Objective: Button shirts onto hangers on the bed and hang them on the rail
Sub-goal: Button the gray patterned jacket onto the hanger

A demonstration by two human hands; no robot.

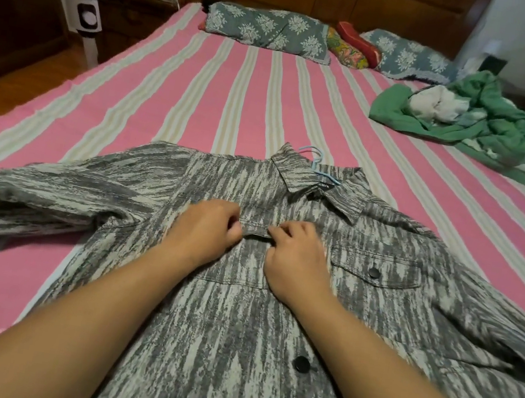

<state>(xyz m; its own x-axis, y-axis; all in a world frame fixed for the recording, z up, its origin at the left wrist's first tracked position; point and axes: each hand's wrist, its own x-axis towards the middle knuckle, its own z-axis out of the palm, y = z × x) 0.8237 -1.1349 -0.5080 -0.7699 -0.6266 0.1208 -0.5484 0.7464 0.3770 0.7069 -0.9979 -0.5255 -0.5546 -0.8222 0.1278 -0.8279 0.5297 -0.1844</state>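
You are mid-buttoning the grey shirt point(234, 315) spread on the near bed point(203, 84), your left hand point(205, 229) and right hand point(296, 260) pinching its upper placket, so next likely fasten the lower button point(302, 364).

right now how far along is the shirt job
Done: the light blue hanger is already inside the grey shirt, its hook poking out past the collar. In hand: the left hand and right hand both pinch the placket at chest height, apparently working a button. Left: the black button lower down looks unfastened, and no rail is in view, so hanging remains.
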